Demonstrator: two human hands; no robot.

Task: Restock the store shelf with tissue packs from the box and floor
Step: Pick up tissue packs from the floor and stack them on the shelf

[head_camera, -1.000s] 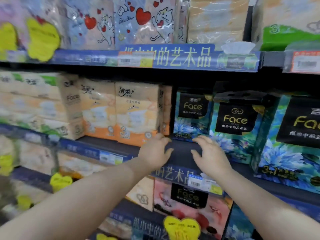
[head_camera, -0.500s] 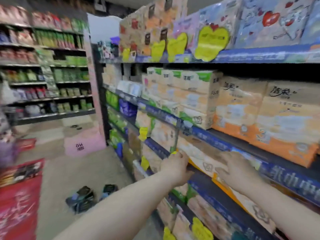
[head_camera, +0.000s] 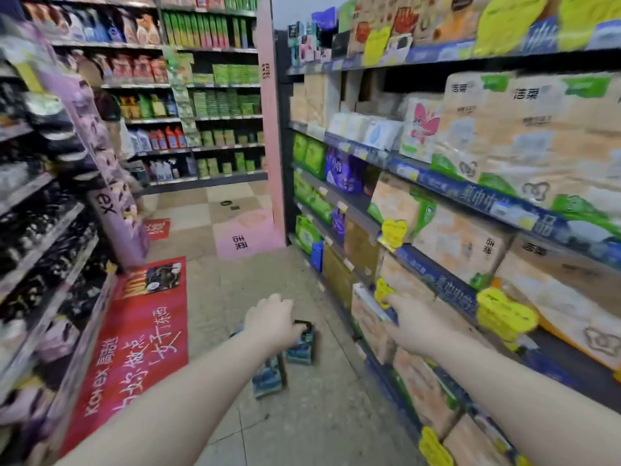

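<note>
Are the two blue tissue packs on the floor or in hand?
On the floor: both blue tissue packs sit beyond the left hand, which grips nothing.

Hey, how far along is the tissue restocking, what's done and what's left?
Done: the tissue shelf on the right looks largely filled with packs. In hand: nothing; the left hand hangs empty and the right hand reaches open toward the shelf front. Left: two blue tissue packs sit on the floor below the left hand, not yet picked up. No box is in view.
</note>
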